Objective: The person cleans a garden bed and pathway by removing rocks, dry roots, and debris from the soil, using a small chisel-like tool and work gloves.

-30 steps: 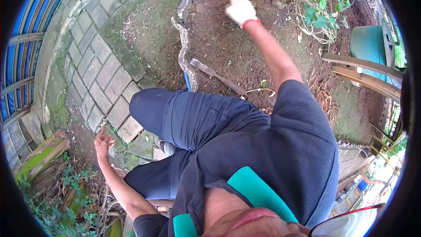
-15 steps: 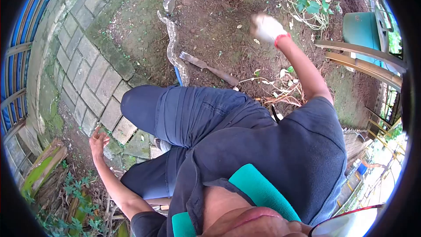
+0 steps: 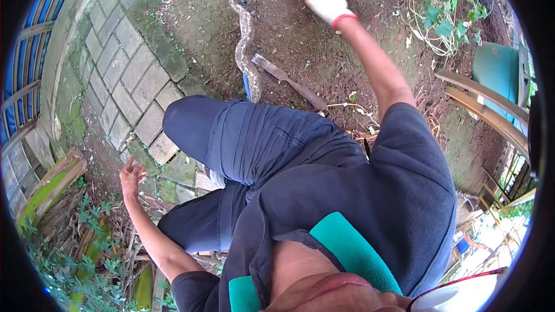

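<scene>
My right hand, in a white glove with a red cuff and brown-stained fingers, hangs over bare soil near the top of the view. Its fingers look curled in, and whatever they may hold is hidden. Closer to my knee, a flat-bladed hand tool with a long handle lies on the dirt, touched by neither hand. On the other side, my bare left hand is held out beside the paving with fingers apart and nothing in it.
A mottled, winding edging strip runs past my knee. Grey paving bricks lie to the left. Leafy vines, a green bin and wooden slats stand at right. A cut green stalk is at lower left.
My right hand has swung up and to the left over the soil. My left hand has shifted only slightly. The ground has moved a little rightward and downward in view.
</scene>
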Demonstrator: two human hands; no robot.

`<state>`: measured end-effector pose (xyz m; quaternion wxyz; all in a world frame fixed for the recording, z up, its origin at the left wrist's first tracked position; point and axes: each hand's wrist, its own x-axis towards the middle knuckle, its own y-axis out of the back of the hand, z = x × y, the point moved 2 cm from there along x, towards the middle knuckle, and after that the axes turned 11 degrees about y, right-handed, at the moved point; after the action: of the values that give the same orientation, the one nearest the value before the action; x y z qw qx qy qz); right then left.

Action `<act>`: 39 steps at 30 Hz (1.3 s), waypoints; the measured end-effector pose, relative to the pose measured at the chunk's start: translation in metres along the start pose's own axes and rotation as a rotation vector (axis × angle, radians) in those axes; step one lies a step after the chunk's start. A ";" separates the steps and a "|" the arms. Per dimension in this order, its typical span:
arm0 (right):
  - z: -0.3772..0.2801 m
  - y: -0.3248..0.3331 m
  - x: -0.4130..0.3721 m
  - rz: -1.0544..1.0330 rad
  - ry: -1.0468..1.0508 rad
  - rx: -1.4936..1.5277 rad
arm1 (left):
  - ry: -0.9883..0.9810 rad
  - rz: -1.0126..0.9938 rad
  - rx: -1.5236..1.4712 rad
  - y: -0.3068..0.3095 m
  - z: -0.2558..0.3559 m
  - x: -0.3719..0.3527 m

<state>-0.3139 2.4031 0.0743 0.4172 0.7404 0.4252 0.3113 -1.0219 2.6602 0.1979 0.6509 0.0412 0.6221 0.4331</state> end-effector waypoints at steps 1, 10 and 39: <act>-0.017 -0.015 -0.002 0.055 0.084 0.014 | 0.009 -0.008 0.009 0.000 0.000 0.002; -0.011 -0.003 -0.163 0.123 0.131 -0.226 | 0.018 -0.035 -0.078 -0.004 0.007 0.000; 0.202 0.111 -0.202 0.280 -1.032 -0.491 | 0.239 -0.002 -0.131 -0.009 -0.007 -0.003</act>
<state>-0.1980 2.1199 0.0585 0.6845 0.7269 -0.0191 0.0521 -1.0222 2.6491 0.1936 0.5737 -0.0539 0.6657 0.4741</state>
